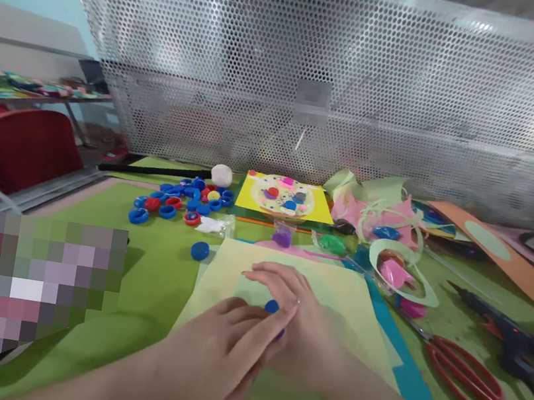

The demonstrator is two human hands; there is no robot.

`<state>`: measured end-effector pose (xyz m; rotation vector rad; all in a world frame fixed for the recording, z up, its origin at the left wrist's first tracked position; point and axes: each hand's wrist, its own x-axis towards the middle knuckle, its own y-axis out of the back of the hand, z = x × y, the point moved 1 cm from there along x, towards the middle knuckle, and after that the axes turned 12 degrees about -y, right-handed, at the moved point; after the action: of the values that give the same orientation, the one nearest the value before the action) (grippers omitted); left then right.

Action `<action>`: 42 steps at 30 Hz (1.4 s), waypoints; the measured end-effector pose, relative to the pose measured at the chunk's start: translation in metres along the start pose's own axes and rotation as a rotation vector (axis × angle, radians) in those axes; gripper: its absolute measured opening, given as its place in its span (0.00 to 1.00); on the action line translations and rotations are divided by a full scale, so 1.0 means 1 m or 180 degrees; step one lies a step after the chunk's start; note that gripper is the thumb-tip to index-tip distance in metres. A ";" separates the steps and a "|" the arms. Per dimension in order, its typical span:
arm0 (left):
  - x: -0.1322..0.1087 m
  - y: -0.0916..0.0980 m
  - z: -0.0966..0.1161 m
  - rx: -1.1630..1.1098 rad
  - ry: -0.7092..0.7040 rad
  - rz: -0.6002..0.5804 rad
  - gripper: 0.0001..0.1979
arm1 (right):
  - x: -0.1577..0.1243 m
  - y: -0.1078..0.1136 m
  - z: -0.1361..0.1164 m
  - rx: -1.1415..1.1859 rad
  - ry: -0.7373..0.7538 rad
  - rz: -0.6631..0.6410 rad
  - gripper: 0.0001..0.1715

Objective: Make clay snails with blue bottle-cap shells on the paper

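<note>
Both my hands rest together on a pale yellow paper sheet on the green table. My left hand lies over the sheet with fingers stretched toward a small blue bottle cap. My right hand curves around the far side of that cap, fingertips pressed near it. The cap shows between the fingers of both hands; which hand grips it I cannot tell. A teal sheet sticks out beneath the yellow one.
Several blue and red bottle caps lie at the back left, one lone blue cap nearer. A yellow card with a decorated disc, paper scraps, red scissors, a glue gun, a perforated metal screen behind, a red chair left.
</note>
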<state>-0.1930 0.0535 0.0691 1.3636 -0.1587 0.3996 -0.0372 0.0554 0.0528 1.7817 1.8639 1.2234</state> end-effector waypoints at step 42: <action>-0.009 0.022 -0.011 -0.0763 0.1482 0.0486 0.34 | 0.007 0.015 0.010 -0.0003 0.0144 0.0328 0.25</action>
<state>-0.2101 0.0657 0.0837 0.9960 0.0745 0.7892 -0.0216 0.0634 0.0602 1.8858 1.8152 1.3106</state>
